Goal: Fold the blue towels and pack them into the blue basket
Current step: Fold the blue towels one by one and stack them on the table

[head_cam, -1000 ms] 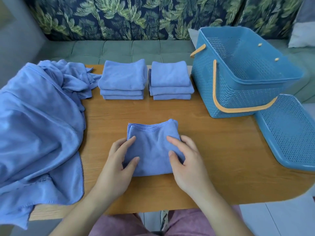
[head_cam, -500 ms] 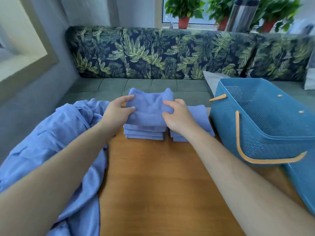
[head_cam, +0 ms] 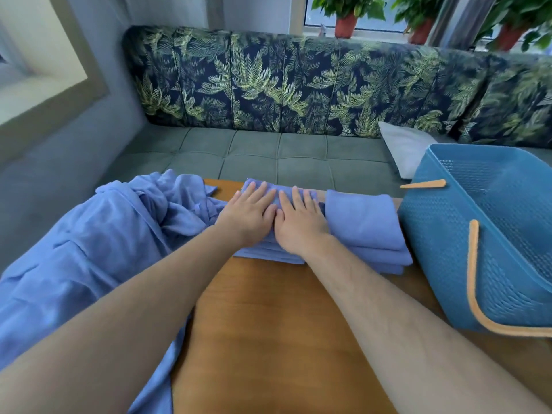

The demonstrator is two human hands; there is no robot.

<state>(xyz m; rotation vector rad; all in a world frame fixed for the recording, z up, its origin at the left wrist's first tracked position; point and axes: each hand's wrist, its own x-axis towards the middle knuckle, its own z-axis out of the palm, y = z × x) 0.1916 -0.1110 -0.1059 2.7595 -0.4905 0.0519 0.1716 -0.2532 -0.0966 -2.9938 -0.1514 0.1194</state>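
From the head camera, both hands lie flat on the left stack of folded towels (head_cam: 267, 254) at the far side of the tabletop (head_cam: 268, 324). The left hand (head_cam: 248, 216) and right hand (head_cam: 301, 225) sit side by side, thumbs touching. Their fingers (head_cam: 260, 192) are straight and slightly spread, pressing down on the top towel and gripping nothing.

A second folded stack (head_cam: 364, 222) sits just to the right, close against the first. The blue basket (head_cam: 442, 249) stands beyond that with its orange handle (head_cam: 475, 279) hanging down the near wall. No towel shows in the visible part of its inside, so I judge packing has not begun. A loose pile of unfolded blue cloth (head_cam: 104, 249) covers the left of the tabletop and reaches the pressed stack.

The risks I see:
- The stack is close to the far edge, so a forward push while smoothing could slide it onto the sofa seat (head_cam: 268, 153).
- Uneven pressure could skew the top towel and spoil the fold.
- Tugging the loose pile could drag the stack, since the two touch.
- Lifting a whole stack with flat hands could let the lower towels sag or fan out.
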